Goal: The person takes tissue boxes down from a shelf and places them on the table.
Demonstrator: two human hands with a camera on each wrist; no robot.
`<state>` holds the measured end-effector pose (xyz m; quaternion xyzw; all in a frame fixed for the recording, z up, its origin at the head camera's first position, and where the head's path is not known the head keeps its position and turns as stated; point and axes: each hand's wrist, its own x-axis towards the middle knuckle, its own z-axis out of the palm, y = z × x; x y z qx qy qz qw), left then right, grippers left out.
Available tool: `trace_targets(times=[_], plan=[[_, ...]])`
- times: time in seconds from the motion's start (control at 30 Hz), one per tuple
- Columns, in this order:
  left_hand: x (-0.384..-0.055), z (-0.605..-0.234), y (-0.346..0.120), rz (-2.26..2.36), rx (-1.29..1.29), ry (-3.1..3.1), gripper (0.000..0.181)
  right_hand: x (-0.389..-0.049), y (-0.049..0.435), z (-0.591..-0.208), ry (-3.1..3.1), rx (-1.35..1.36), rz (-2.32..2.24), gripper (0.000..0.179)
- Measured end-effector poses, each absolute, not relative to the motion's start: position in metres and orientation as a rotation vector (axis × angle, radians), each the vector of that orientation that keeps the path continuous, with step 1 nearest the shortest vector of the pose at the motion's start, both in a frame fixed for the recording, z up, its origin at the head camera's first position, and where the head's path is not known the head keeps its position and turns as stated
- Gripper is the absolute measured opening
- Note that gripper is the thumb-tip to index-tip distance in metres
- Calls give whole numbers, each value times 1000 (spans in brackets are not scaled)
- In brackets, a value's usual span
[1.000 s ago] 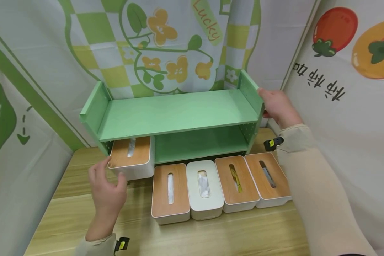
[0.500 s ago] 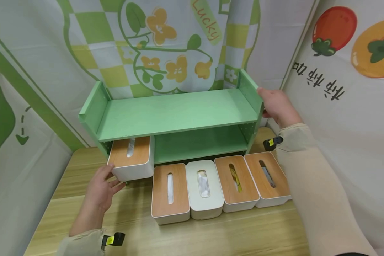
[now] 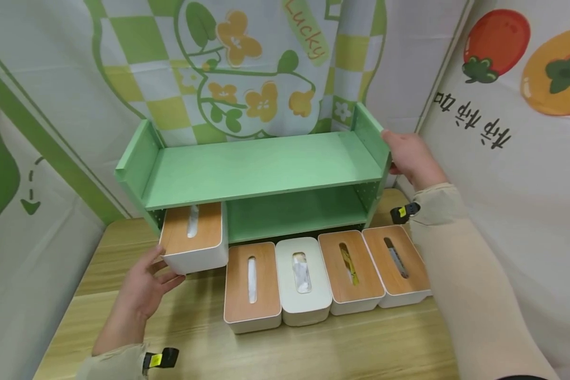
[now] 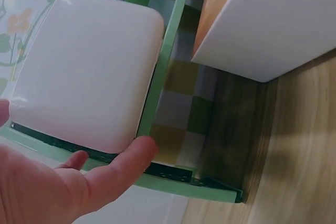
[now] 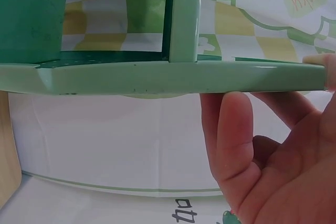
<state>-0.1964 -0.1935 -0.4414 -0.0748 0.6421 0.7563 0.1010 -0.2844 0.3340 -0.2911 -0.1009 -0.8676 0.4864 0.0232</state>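
Observation:
In the head view a tissue box (image 3: 193, 227) with a wood-look lid and white sides sticks out from the lower level of a green two-tier shelf (image 3: 266, 163), at its left end. My left hand (image 3: 142, 287) holds that box by its front left corner, thumb at the lid's edge and fingers beneath. The left wrist view shows its white end (image 4: 89, 72) with fingertips (image 4: 139, 148) at the lower edge. At the shelf's other end, my right hand (image 3: 410, 158) grips the green side panel (image 5: 157, 77), its fingers along the outer face.
In front of the shelf, several more boxes stand in a row on the wooden table (image 3: 313, 353): a wood-lidded one (image 3: 239, 285), an all-white one (image 3: 290, 303) and wood-lidded ones (image 3: 366, 274) to the right. Printed curtains (image 3: 285, 68) hang close behind and at both sides.
My left hand has come up to the left tissue box and taken hold of its corner. The box has shifted slightly forward out of the shelf. My right hand stays put.

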Motion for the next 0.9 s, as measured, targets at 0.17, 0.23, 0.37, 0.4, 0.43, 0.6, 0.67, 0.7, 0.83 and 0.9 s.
trace_targets(times=[0.17, 0.23, 0.37, 0.4, 0.43, 0.6, 0.67, 0.7, 0.83, 0.9], plan=[[-208, -443, -199, 2232, -155, 1786, 80, -284, 334, -291, -2685, -322, 1492, 73], [-210, -444, -202, 2221, -134, 1772, 80, -284, 334, -292, -2685, -324, 1483, 73], [-209, -447, -207, 2190, -91, 1784, 79, -284, 333, -292, -2688, -322, 1466, 73], [-208, -447, -208, 2184, -85, 1788, 78, -284, 333, -293, -2690, -320, 1464, 73], [-208, -447, -209, 2182, -74, 1790, 78, -284, 333, -293, -2690, -318, 1468, 73], [-211, -445, -210, 2171, -52, 1801, 78, -283, 335, -291, -2683, -319, 1505, 74], [-213, -444, -211, 2153, -56, 1814, 79, -282, 335, -291, -2687, -320, 1508, 73], [-214, -444, -211, 2144, -60, 1819, 79, -282, 335, -290, -2690, -320, 1506, 73], [-215, -444, -213, 2102, -71, 1839, 79, -282, 335, -290, -2696, -315, 1516, 74], [-215, -443, -214, 2090, -66, 1843, 78, -282, 335, -289, -2695, -312, 1525, 74]])
